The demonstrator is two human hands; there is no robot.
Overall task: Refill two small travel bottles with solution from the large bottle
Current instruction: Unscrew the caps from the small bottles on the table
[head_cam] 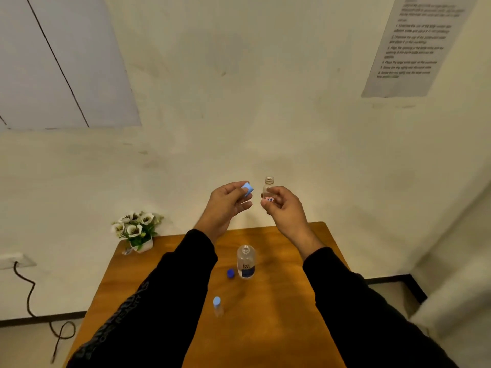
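Observation:
My right hand [283, 205] holds a small clear travel bottle [268, 185] upright above the table's far edge; its mouth is uncapped and a red-marked label shows between my fingers. My left hand [227, 201] pinches a light blue cap [247, 189] just left of that bottle, a short gap apart. On the wooden table [279, 314] the large clear bottle [246, 262] with a dark blue label stands open, its dark blue cap [231, 273] lying beside it on the left. A second small bottle [217, 306] with a light blue cap stands nearer to me.
A white pot of white flowers [137, 229] sits on the table's far left corner. A cream wall is behind the table, with a printed instruction sheet [417, 43] at upper right. A dark cable [34, 296] runs from a wall socket down to the floor at left.

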